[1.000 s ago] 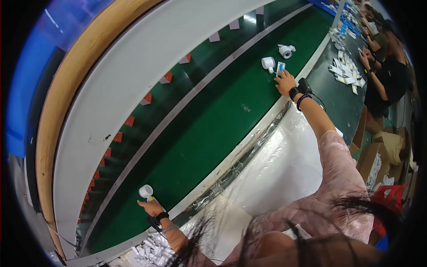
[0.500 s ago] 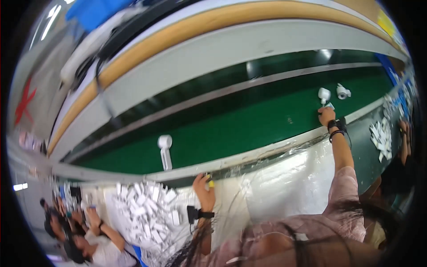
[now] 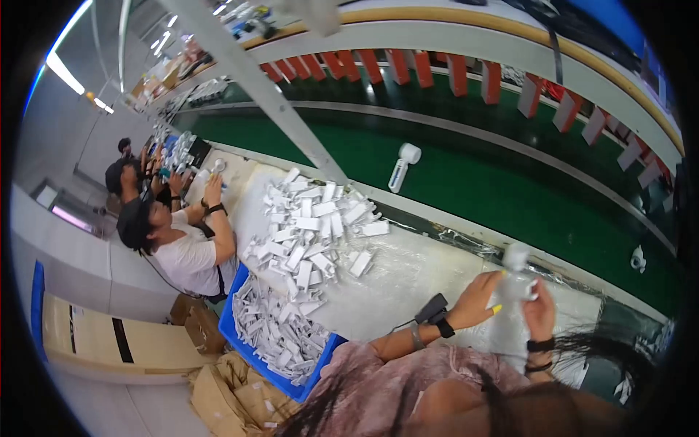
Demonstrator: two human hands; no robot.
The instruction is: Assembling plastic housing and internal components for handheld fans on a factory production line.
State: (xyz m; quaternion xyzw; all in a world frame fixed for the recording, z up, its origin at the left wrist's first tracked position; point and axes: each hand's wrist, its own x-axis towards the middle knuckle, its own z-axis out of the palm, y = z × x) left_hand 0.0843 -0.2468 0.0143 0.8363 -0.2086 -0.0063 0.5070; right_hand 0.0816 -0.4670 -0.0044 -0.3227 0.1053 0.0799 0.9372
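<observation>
A white device with a rounded head (image 3: 518, 282), blurred by motion, is held up over the near worktable, its exact kind unclear. My right hand (image 3: 539, 315) grips it from the right, fingers closed round its side. Just left of it is my left hand (image 3: 473, 302), thumb and fingers apart, with yellow covers on some fingertips and nothing visibly in its grasp. A pile of small white plastic parts (image 3: 309, 226) lies on the table to the left of my hands.
Beyond the table runs a green conveyor belt (image 3: 466, 189), carrying a white round-headed piece with a long stem (image 3: 401, 167) and another white device (image 3: 638, 259). A blue bin (image 3: 231, 320) of white parts stands near left. A pale post (image 3: 269, 102) slants across. A co-worker (image 3: 193, 244) works at left.
My view has swung left. My right hand has come back from the belt with a white device, and my left hand has moved beside it.
</observation>
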